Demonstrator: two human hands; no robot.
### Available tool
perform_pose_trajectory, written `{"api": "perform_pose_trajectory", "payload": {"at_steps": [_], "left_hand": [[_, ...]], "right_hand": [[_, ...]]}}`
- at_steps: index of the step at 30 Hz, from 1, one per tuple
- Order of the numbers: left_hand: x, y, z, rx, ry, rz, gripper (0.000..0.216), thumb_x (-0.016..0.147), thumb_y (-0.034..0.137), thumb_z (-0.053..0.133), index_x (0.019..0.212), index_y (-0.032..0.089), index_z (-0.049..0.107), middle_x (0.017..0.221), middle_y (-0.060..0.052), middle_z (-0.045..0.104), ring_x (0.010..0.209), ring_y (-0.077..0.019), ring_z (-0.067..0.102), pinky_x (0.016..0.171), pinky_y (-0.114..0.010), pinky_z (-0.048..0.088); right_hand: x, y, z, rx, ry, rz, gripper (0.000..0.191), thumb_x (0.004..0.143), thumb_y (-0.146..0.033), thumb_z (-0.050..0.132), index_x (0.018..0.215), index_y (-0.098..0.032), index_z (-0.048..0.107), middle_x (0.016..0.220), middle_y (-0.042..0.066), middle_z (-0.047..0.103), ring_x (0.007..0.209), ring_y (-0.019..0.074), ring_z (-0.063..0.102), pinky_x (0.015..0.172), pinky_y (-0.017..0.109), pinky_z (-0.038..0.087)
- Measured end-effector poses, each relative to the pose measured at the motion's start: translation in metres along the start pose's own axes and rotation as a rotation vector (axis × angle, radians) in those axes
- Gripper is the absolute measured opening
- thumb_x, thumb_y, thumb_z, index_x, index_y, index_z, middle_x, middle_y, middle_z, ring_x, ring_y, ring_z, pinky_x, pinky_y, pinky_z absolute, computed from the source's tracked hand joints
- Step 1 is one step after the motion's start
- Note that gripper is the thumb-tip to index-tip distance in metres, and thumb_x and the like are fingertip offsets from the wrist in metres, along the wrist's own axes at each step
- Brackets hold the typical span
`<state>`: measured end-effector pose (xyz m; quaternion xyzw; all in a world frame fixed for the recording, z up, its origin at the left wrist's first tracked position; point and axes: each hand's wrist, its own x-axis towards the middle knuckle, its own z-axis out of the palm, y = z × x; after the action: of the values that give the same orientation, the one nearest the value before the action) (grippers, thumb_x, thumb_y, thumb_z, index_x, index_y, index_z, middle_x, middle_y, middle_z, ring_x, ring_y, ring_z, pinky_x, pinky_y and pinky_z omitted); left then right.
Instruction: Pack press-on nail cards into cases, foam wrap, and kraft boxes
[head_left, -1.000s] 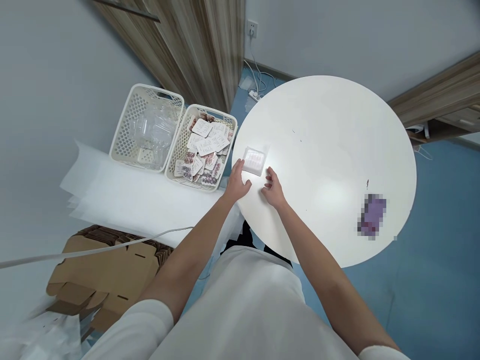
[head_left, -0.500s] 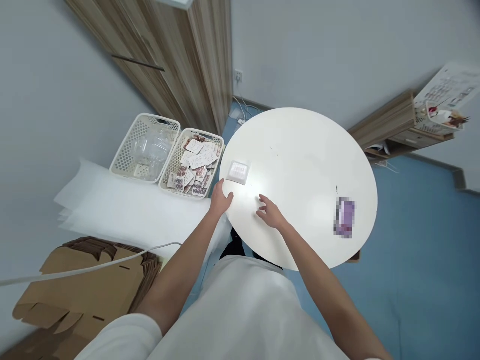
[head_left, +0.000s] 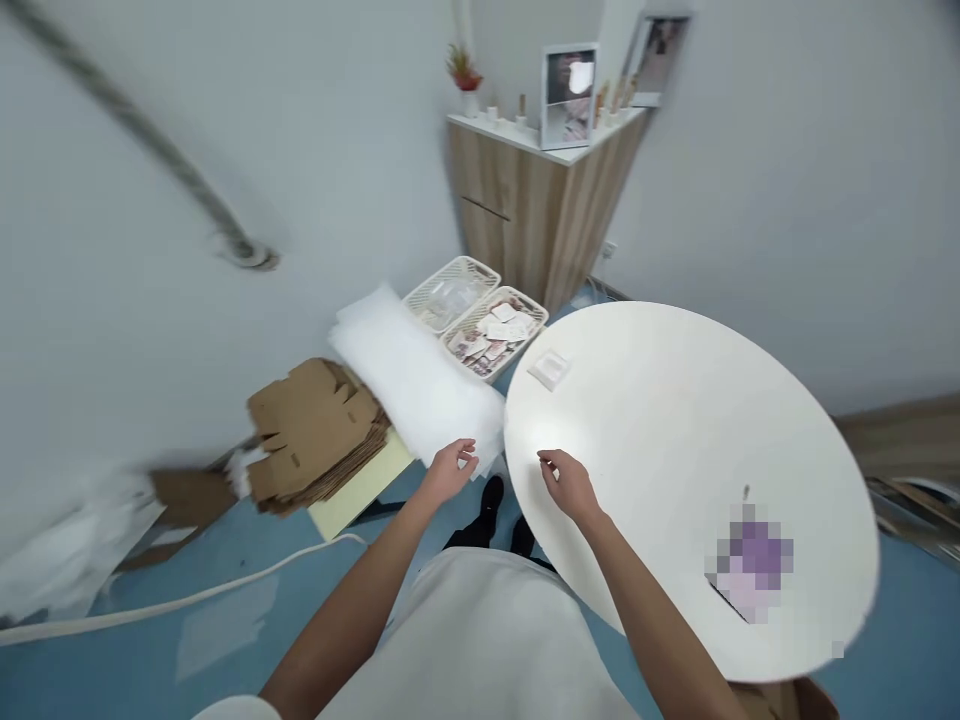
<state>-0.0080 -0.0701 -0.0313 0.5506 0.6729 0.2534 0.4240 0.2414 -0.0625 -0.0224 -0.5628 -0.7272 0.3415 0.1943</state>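
Note:
My left hand (head_left: 450, 472) is over the near end of a stack of white foam sheets (head_left: 416, 375), its fingers and thumb apart. Whether it touches the top sheet I cannot tell. Above the left side of the round white table (head_left: 675, 420), my right hand (head_left: 570, 487) has loosely bent fingers, with a gap to the thumb and nothing visible in it. Farther up the table, near its left edge, lies a small clear plastic packet (head_left: 550, 369), apart from both hands.
Two white baskets stand beyond the sheets: one (head_left: 456, 266) with clear plastic pieces, one (head_left: 541, 308) with printed cards. Flattened cardboard boxes (head_left: 315, 425) are stacked at left. A blurred-out purple item (head_left: 757, 555) lies on the table's right. A pale cable (head_left: 225, 592) crosses the lower left.
My view has turned left. My left hand has gone from the table's edge beside the packet to the foam sheets. My right hand stays over the table, its fingers more bent.

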Motion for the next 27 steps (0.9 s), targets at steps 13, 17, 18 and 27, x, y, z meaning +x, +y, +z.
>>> {"api": "perform_pose_trajectory", "payload": {"at_steps": [13,17,18,27], "left_hand": [[-0.087,-0.106,-0.112,0.07,0.523,-0.349,0.033,0.075,0.032,0.053,0.104,0.015,0.056,0.099,-0.01,0.065,0.09,-0.0205,0.061,0.081,-0.032,0.048],[-0.085,-0.131,-0.149,0.192,0.529,-0.327,0.031,0.076,0.032,0.053,0.103,0.017,0.058,0.105,-0.01,0.063,0.097,-0.0228,0.059,0.083,-0.033,0.046],[-0.082,-0.137,-0.157,0.228,0.518,-0.321,0.031,0.076,0.032,0.053,0.103,0.018,0.059,0.106,-0.01,0.063,0.099,-0.0237,0.058,0.084,-0.034,0.045],[-0.044,-0.176,-0.202,0.48,0.298,-0.291,0.036,0.073,0.039,0.057,0.102,0.019,0.061,0.106,-0.01,0.061,0.102,-0.0297,0.053,0.085,-0.044,0.038]], "right_hand": [[0.074,-0.108,0.086,-0.289,-0.513,-0.443,0.043,0.083,-0.019,0.042,0.126,-0.021,0.041,0.113,0.009,0.056,0.088,0.0165,0.059,0.072,0.027,0.042],[0.09,-0.148,0.125,-0.392,-0.626,-0.455,0.041,0.081,-0.021,0.045,0.122,-0.021,0.046,0.111,0.009,0.058,0.091,0.0187,0.058,0.076,0.028,0.042],[0.092,-0.157,0.135,-0.41,-0.64,-0.453,0.041,0.081,-0.022,0.046,0.122,-0.02,0.046,0.111,0.009,0.058,0.092,0.0193,0.058,0.076,0.028,0.042],[0.09,-0.194,0.195,-0.444,-0.698,-0.353,0.043,0.081,-0.023,0.046,0.123,-0.018,0.046,0.117,0.012,0.055,0.102,0.0222,0.055,0.081,0.029,0.041]]}}
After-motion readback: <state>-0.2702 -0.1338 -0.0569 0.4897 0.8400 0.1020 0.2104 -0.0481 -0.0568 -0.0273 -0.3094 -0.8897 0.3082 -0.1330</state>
